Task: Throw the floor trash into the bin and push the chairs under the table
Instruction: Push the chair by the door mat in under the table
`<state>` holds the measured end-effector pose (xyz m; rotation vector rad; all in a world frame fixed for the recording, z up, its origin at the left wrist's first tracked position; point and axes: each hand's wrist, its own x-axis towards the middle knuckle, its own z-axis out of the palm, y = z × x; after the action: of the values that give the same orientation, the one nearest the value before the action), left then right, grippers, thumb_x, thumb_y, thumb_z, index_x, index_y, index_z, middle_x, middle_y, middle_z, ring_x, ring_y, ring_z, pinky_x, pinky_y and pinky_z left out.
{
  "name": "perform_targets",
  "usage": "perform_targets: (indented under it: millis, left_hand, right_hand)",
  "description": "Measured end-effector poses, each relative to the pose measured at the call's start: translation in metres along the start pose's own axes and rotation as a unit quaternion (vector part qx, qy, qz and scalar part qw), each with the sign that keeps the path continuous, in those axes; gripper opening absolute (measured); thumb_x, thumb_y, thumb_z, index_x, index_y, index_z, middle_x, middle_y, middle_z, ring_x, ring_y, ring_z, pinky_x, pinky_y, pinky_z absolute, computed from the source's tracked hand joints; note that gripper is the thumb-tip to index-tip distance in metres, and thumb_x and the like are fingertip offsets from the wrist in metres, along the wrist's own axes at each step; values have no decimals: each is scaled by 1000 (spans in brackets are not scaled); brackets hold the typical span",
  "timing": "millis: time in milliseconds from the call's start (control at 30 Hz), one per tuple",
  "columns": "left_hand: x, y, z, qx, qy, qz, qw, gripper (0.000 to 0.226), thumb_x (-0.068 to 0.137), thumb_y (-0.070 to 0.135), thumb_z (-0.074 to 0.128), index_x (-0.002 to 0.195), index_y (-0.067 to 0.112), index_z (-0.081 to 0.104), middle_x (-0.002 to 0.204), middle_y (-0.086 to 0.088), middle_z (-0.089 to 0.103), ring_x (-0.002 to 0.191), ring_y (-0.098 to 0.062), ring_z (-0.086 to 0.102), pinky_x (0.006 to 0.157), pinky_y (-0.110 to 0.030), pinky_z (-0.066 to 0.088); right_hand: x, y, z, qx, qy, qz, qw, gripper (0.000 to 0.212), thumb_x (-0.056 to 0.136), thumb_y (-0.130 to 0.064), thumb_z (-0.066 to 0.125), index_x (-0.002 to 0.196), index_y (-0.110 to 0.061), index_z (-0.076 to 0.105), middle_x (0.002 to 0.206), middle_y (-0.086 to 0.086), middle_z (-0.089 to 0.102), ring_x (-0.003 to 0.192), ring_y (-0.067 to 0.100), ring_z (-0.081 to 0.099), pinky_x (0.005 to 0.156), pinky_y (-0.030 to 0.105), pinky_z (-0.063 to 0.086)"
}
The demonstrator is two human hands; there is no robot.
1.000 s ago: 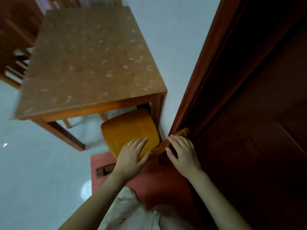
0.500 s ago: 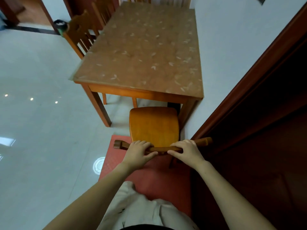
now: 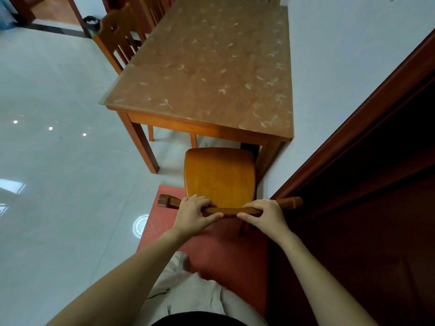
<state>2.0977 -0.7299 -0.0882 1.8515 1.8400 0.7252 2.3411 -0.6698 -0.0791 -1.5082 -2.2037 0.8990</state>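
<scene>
Standing on a red rectangular floor mat (image 3: pixel 226 252), looking down over an orange varnished wooden chair (image 3: pixel 220 175). Gripping its curved dark top rail (image 3: pixel 231 210) with the left hand (image 3: pixel 191 214) on the left part and the right hand (image 3: pixel 266 216) on the right part. Wrapping the left fingers (image 3: pixel 196 200) over the rail from above, with the thumb pressed against the near side. Doing the same with the right fingers (image 3: pixel 256 203), thumb tips pointing at each other but apart. Leaving both rail ends free beyond the hands.

Facing the seat toward the near short end of a wooden bench with a brown leaf-patterned cover (image 3: pixel 211 67). Keeping the seat's front edge right at the bench's near edge, beside the right front leg, with nearly the whole seat out from under it.

Farther off, on the bench's left side: a slatted-back wooden chair (image 3: pixel 117 36), close against the edge. Beyond it, near a doorway: a small dark round bin (image 3: pixel 91 21) on the glossy pale floor (image 3: pixel 58 161). To the right of the bench: a white wall (image 3: pixel 341 55), then a dark brown wooden door (image 3: pixel 376 208) just beside the gripped chair.
</scene>
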Motion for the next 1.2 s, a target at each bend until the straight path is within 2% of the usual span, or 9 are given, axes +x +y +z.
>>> perform_targets:
  millis: [167, 633, 800, 1000, 1200]
  left_hand:
    - [2, -3, 2, 6, 9, 9, 1000, 45, 74, 73, 55, 87, 32, 68, 76, 18, 58, 79, -4, 49, 75, -23, 23]
    - [28, -13, -7, 4, 15, 30, 999, 48, 73, 74, 53, 86, 31, 69, 75, 20, 56, 77, -6, 48, 76, -29, 29]
    - [37, -20, -13, -6, 5, 33, 999, 46, 73, 73, 55, 86, 31, 70, 74, 17, 58, 77, -7, 49, 78, -30, 33]
    - [48, -34, -21, -9, 4, 48, 999, 44, 74, 73, 56, 87, 33, 70, 74, 16, 60, 77, -4, 49, 79, -17, 26]
    - [62, -51, -28, -10, -2, 52, 999, 45, 74, 76, 54, 87, 36, 69, 73, 17, 59, 77, -3, 48, 79, -14, 23]
  right_hand:
    - [2, 1, 2, 4, 15, -9, 1000, 56, 66, -82, 58, 95, -36, 75, 91, -23, 67, 92, -8, 49, 83, 16, 35]
    - [24, -2, 6, 4, 30, -4, 1000, 50, 70, -79, 59, 93, -37, 75, 87, -24, 65, 90, 0, 52, 86, 32, 44]
    - [32, -6, 11, 8, 35, -7, 999, 48, 71, -76, 60, 93, -36, 75, 86, -24, 66, 88, 0, 52, 85, 34, 44]
    - [42, -13, 17, 8, 51, -11, 999, 49, 71, -76, 59, 92, -36, 75, 85, -25, 65, 87, -3, 50, 85, 29, 40]
    - [55, -20, 26, -2, 66, -8, 998, 50, 71, -79, 56, 92, -37, 74, 83, -26, 64, 87, -2, 49, 84, 27, 38]
